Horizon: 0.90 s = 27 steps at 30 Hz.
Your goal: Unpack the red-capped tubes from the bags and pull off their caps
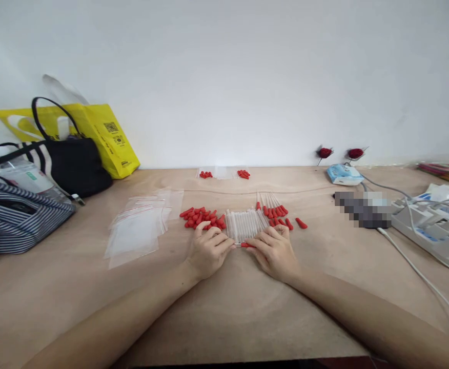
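Observation:
My left hand (208,249) and my right hand (273,251) rest on the wooden table (232,312), fingertips meeting. Between them I pinch a thin clear tube (237,244) in the left fingers and a red rubber cap (246,245) in the right fingers, the cap at the tube's end. Just beyond my hands lies a row of several clear tubes (245,224). A heap of loose red caps (201,217) sits to the left of the row. Several tubes with red caps fitted (275,210) lie to the right.
A stack of clear zip bags (142,225) lies at the left. Bags stand at the far left: a striped one (15,218), a black one (74,164), a yellow one (105,136). Two filled packets (224,173) lie by the wall. Cables and a white device (428,225) are at right.

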Motion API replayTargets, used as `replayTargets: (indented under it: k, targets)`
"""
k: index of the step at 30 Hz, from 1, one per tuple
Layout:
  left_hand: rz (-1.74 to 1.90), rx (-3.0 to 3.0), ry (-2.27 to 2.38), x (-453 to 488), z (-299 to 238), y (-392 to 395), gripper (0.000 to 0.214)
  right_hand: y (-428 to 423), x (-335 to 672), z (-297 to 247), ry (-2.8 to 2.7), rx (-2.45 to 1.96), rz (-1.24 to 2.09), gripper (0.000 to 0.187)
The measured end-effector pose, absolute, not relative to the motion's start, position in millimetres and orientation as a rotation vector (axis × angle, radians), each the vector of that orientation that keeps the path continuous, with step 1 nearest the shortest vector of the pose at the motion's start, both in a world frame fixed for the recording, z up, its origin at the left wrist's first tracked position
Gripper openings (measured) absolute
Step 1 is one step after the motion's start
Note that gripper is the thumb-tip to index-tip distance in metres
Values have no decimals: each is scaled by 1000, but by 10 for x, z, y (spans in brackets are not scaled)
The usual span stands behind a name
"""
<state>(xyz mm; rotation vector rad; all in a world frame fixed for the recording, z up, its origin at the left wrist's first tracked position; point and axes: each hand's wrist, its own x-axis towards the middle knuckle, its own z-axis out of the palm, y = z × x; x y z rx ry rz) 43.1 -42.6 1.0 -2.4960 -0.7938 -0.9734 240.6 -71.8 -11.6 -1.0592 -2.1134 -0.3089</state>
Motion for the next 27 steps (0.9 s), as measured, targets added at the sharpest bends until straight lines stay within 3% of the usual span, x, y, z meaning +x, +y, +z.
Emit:
replayTargets:
  k: [27]
  targets:
    - [-911,-2569,-782,435,36,-498,20,-750,2467,-96,-2212,-944,-208,15]
